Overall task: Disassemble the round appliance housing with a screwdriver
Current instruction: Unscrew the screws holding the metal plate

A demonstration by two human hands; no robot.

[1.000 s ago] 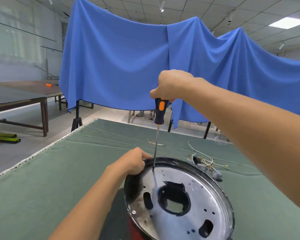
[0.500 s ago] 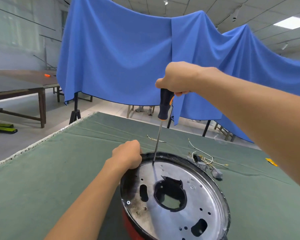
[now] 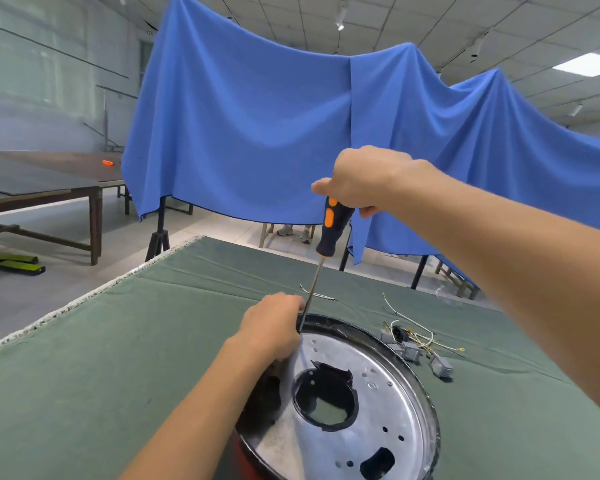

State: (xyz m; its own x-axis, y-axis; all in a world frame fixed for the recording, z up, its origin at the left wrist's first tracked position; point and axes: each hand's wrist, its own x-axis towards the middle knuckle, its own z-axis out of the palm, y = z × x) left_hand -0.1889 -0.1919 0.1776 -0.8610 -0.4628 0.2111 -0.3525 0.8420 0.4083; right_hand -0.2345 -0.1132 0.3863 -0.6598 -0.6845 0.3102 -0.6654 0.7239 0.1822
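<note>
1 housing (image 3: 378,403), 1 screwdriver (image 3: 329,233), 2 hands (image 3: 272,327)

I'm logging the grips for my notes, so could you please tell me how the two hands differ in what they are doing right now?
The right hand is raised, wrapped around the screwdriver handle; the left hand sits low on the round housing rim. The right hand holds a tool pointing down; the left hand steadies the housing beside the tip. Both hands are closed around something.

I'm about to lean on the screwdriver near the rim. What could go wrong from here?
1. The screwdriver tip sits right beside the left hand; a slip could jab its fingers.
2. The right hand grips only the handle top, so the long shaft could wobble off.
3. The round housing is held at one edge and may tip.
</note>
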